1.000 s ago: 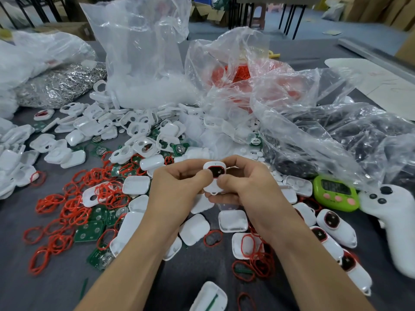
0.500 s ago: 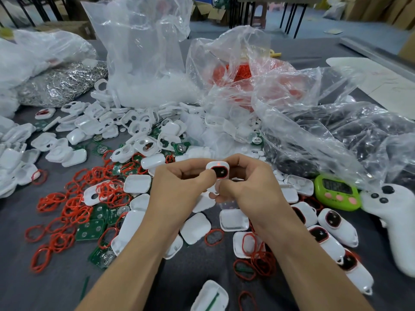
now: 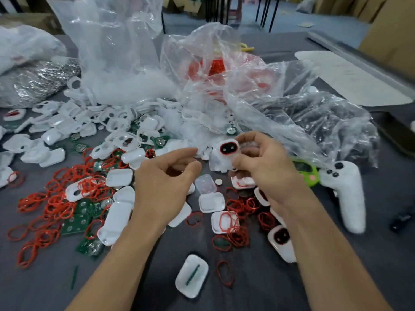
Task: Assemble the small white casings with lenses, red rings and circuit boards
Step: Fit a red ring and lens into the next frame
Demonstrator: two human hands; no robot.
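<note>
Aloft, red-ringed white casing (image 3: 229,153) in right hand (image 3: 267,168)

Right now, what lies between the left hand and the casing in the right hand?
Nothing held: the head view shows a bare gap between left hand and casing, with loose white parts on the table behind.

A grey table (image 3: 265,283) carried a litter of white casings (image 3: 119,178), red rings (image 3: 56,204) and green circuit boards (image 3: 77,223), thickest at the left and centre. Crumpled clear plastic bags (image 3: 298,113) and a silvery bag (image 3: 33,86) lay along the far side. A white controller (image 3: 350,194) lay at the right, just beside a green device (image 3: 311,173).
</note>
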